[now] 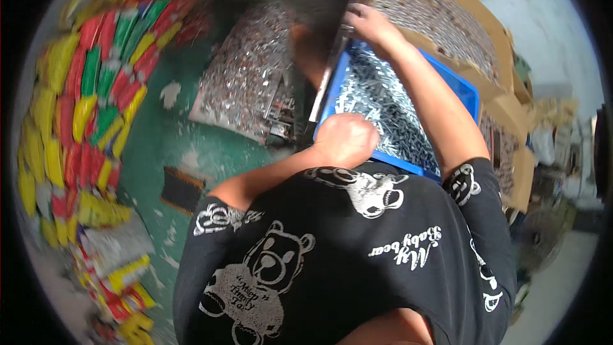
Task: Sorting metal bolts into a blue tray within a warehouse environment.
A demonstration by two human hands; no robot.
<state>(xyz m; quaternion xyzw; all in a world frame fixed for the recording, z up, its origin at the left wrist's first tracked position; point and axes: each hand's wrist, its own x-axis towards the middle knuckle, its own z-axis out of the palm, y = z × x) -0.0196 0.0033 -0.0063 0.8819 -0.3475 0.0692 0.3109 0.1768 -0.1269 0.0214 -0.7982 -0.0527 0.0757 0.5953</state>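
Lettering (415,250) marks the black shirt (345,255); left hand (348,140) at blue tray (467,94).

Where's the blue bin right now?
The bin is right of centre in the head view, below the right forearm, with the left hand at its near-left corner.

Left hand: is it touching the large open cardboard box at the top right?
Apart. In the head view, the blue tray and its small metal pieces show between the left hand and the cardboard box.
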